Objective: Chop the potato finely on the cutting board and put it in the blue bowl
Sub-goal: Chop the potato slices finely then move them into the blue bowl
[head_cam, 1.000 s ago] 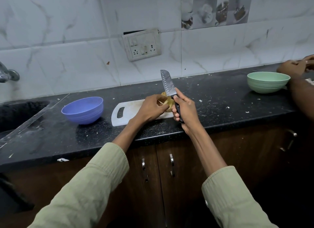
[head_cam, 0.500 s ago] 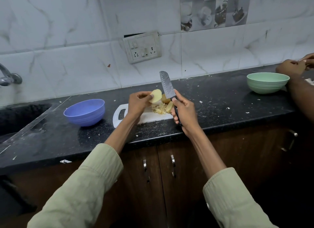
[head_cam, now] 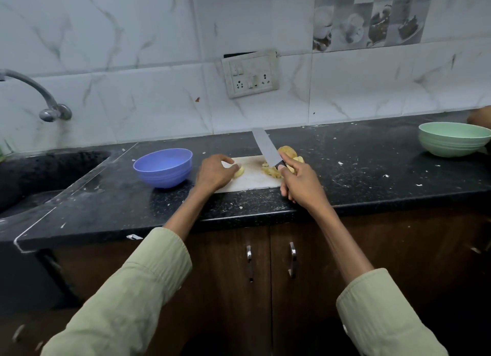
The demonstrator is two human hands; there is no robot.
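On the white cutting board (head_cam: 249, 179), the potato lies in several parts: a slice (head_cam: 238, 172) at the board's left, a heap of chopped bits (head_cam: 271, 171) near the middle right, and a larger unpeeled-looking piece (head_cam: 287, 151) at the far right edge. The left hand (head_cam: 214, 173) has come down since half a second ago, when it held the slice raised above the board; now its curled fingers pinch that slice against the board surface. The right hand (head_cam: 300, 181) is wrapped round the dark handle of the knife (head_cam: 267, 150), whose blade points away toward the wall and slants over the chopped heap; whether the edge touches the board is hard to tell, as the blade is blurred. The blue bowl (head_cam: 163, 167) stands just left of the board, near the left hand, and appears to hold no potato. The camera view has shifted lower and wider than before. On the black counter (head_cam: 372, 175) scraps are scattered. A green bowl (head_cam: 451, 142) sits well apart at the far right, with part of another person's hand (head_cam: 479, 119) behind it. A sink (head_cam: 39, 175) and tap (head_cam: 34, 92) lie at the left, and a switch plate (head_cam: 251, 74) hangs on the tiled wall.
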